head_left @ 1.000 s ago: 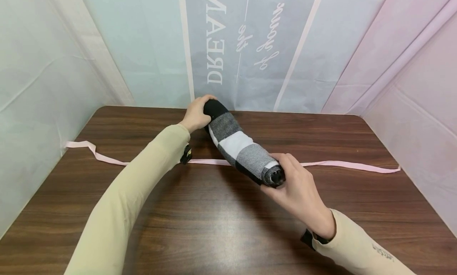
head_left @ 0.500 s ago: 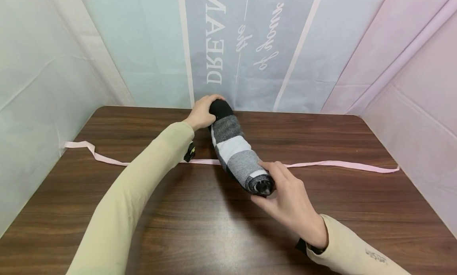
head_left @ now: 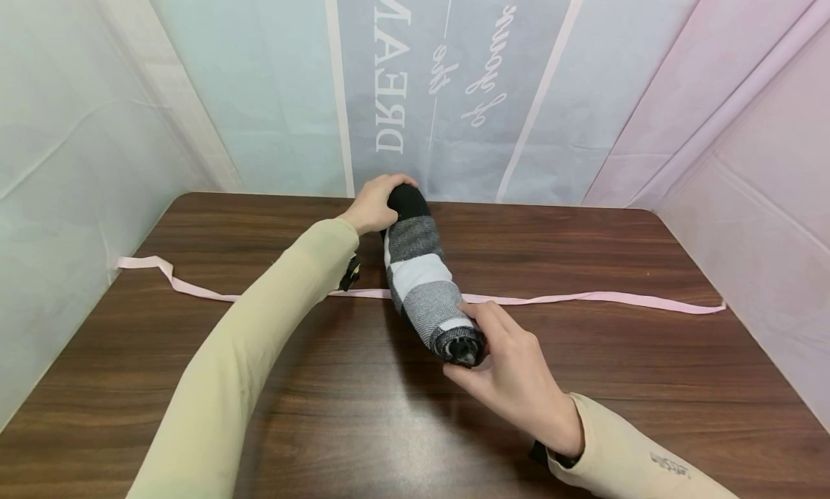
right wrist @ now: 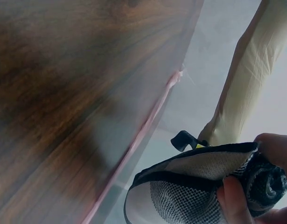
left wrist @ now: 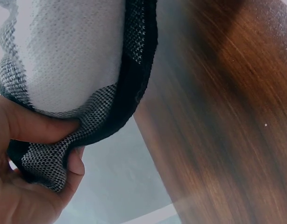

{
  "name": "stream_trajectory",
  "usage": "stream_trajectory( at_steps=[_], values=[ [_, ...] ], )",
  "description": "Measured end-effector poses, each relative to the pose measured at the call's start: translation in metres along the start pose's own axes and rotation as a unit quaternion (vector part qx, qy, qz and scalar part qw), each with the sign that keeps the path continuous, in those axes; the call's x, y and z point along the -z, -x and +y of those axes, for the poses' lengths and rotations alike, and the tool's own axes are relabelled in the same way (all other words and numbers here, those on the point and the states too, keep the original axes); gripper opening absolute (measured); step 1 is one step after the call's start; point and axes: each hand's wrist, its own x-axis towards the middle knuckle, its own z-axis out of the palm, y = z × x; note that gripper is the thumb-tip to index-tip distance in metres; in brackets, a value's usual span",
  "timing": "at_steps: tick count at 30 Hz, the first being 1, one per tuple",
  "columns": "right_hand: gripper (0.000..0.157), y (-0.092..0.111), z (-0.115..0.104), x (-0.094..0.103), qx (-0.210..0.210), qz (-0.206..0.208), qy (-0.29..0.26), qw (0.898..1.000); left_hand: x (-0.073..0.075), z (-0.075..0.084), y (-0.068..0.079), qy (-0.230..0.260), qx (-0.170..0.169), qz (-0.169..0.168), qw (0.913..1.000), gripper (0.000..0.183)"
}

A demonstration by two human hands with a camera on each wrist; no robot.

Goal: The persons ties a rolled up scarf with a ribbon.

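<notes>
A rolled-up checked cloth in black, grey and white spans both hands in the head view, sagging slightly in the middle. At its far, black end the left hand grips it; the left wrist view shows the thumb and fingers pinching the cloth's edge. The right hand holds the near end, where the spiral of the roll shows, between thumb and fingers. Beneath the roll, a pink ribbon crosses the table from side to side, hidden partly by the cloth and left arm. Shadow under the roll suggests it is raised.
The brown wooden table has rounded far corners. Hanging fabric surrounds it: a pale blue sheet with mirrored lettering at the back, and pale sheets left and right.
The right hand has brought the near end of the roll left and toward the person, while the left hand has shifted slightly right. The roll now points more nearly front to back.
</notes>
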Motion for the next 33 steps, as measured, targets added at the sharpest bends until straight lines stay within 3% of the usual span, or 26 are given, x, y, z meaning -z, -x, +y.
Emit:
stream_trajectory(
  at_steps=[10, 22, 33],
  values=[
    [0.063, 0.005, 0.0, -0.007, -0.019, -0.026, -0.003, 0.999, -0.01, -0.006, -0.004, -0.024, -0.007, -0.042, 0.9988, 0.059],
    [0.059, 0.008, 0.001, -0.012, -0.026, -0.041, 0.002, 0.999, -0.016, -0.009, -0.005, -0.033, 0.002, -0.054, 0.998, 0.057],
    [0.056, 0.007, 0.0, -0.013, -0.024, -0.097, 0.021, 0.995, -0.017, -0.013, -0.007, -0.042, 0.009, -0.063, 0.9971, 0.061]
  ],
)
